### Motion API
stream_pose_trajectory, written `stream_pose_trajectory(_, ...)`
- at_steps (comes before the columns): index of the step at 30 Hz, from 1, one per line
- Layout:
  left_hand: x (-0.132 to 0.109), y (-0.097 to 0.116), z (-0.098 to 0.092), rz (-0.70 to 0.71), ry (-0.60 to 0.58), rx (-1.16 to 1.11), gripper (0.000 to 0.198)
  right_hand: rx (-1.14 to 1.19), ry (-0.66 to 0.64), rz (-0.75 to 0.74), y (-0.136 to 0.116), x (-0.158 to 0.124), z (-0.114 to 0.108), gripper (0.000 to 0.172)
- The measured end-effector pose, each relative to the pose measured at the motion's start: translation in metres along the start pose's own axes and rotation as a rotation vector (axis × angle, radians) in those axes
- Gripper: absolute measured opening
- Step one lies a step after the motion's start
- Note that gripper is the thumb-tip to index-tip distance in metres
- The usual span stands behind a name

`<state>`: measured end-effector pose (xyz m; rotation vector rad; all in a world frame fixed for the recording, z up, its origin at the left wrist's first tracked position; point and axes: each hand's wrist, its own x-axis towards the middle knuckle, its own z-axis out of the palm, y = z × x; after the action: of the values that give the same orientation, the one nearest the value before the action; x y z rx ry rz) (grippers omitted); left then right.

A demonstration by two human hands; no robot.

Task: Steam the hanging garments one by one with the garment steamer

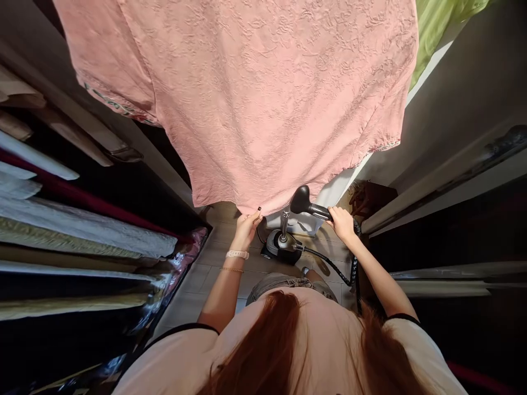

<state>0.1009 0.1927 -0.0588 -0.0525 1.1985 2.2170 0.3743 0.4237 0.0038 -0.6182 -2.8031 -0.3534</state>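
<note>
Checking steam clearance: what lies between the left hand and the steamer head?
Head view: the pink garment's hem and the steamer pole's top lie between the left hand and steamer head.

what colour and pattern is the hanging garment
The hanging garment is pink with an embossed floral texture, clearest in the head view.

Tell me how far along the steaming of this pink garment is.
Hard to judge. Done: the pink garment hangs without obvious heavy creases, though its embossed texture could hide some. In hand: the left hand pinches its hem, and the right hand holds the black steamer head beside it. Left: the fabric above, if not already steamed, and perhaps the green garment hanging behind.
</note>
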Motion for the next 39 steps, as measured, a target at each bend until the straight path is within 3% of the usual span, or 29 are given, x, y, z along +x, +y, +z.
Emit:
stream_pose_trajectory(5,-0.001,0.0,0.0,-0.03,-0.009,0.009,0.027,-0.029,0.053,0.101,0.017,0.015,-0.019,0.03)
stream_pose_trajectory(14,-0.007,0.01,0.003,-0.075,0.05,0.008,0.018,-0.031,0.289,0.254,0.06,0.031,-0.085,0.035)
stream_pose_trajectory(22,-0.015,0.022,0.007,-0.084,0.074,0.022,0.017,-0.069,0.04,0.068,0.049,0.035,-0.084,0.023)
stream_pose_trajectory(28,-0.02,0.027,0.01,-0.11,0.073,0.037,0.016,-0.055,0.203,0.185,0.053,0.041,-0.099,0.028)
stream_pose_trajectory(34,-0.023,0.031,0.009,-0.126,0.076,0.051,0.018,-0.066,0.098,0.102,0.04,0.034,-0.104,0.023)
stream_pose_trajectory(39,-0.022,0.032,0.008,-0.132,0.066,0.062,0.019,-0.053,0.189,0.207,0.051,0.031,-0.127,0.028)
